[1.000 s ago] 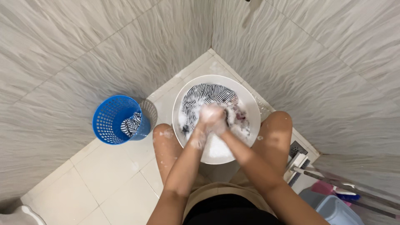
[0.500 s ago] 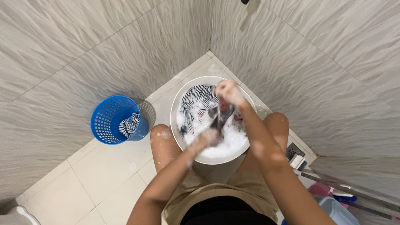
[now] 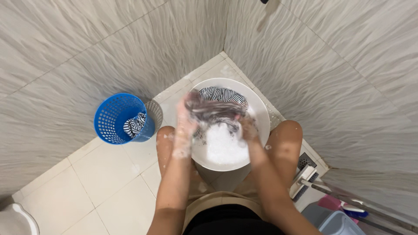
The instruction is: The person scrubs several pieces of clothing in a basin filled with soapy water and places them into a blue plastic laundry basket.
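Note:
A white round basin [image 3: 260,114] full of soapy foam stands between my knees in the corner of a tiled floor. A black and white striped cloth [image 3: 223,94] lies at its far side. Both hands hold a dark wet garment [image 3: 214,110] stretched above the foam. My left hand [image 3: 186,118], covered in suds, grips its left end. My right hand [image 3: 247,126] grips its right end, near the basin's right side. The garment is blurred.
A blue plastic mesh basket [image 3: 114,114] with a striped cloth inside stands to the left against the wall. Grey wavy tiled walls meet behind the basin. A floor drain [image 3: 306,161], a brush [image 3: 303,182] and a pale blue tub [image 3: 342,224] are at the lower right.
My hands were clasped together over the basin, then my right hand lifted to the far side. Now both hold the dark garment stretched between them, left hand moved out left.

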